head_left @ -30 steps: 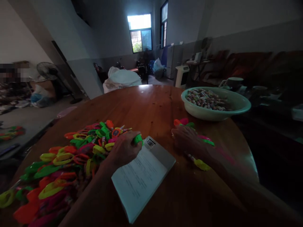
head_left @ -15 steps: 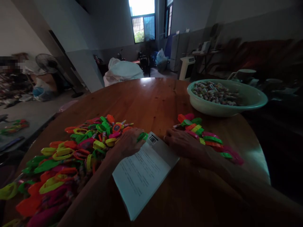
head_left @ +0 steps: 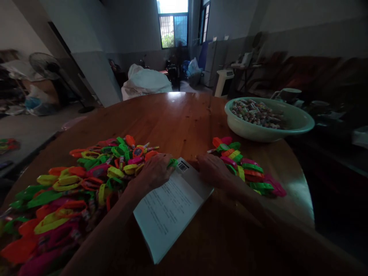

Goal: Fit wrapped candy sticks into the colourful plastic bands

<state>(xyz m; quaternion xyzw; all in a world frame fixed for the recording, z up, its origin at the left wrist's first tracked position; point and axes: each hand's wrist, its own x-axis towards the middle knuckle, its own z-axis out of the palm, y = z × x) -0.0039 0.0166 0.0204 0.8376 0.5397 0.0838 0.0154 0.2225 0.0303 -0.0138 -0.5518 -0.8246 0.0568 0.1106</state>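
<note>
My left hand (head_left: 155,170) is closed around a small bright green plastic piece (head_left: 173,163), which looks like a toy wristwatch and is partly hidden by the fingers. That hand is over the upper left edge of a booklet (head_left: 166,216) with printed text and a barcode. At the booklet's upper right, my right hand (head_left: 214,170) has its fingers curled together; what they hold, if anything, cannot be made out. A big heap of neon toy watches (head_left: 66,184) spreads beside my left arm. Behind my right hand lies a smaller group of similar toy watches (head_left: 253,166).
A pale green basin (head_left: 267,134) holding many small wrapped pieces (head_left: 255,111) stands at the table's back right. The round wooden table (head_left: 186,119) has a glossy top. Beyond it are a white sack (head_left: 146,82), a standing fan (head_left: 44,65) and a white mug (head_left: 289,94).
The camera view has shifted slightly, moving the scene left. My right hand has drawn a little left, uncovering more of the right-hand group. The green piece in my left hand shows less.
</note>
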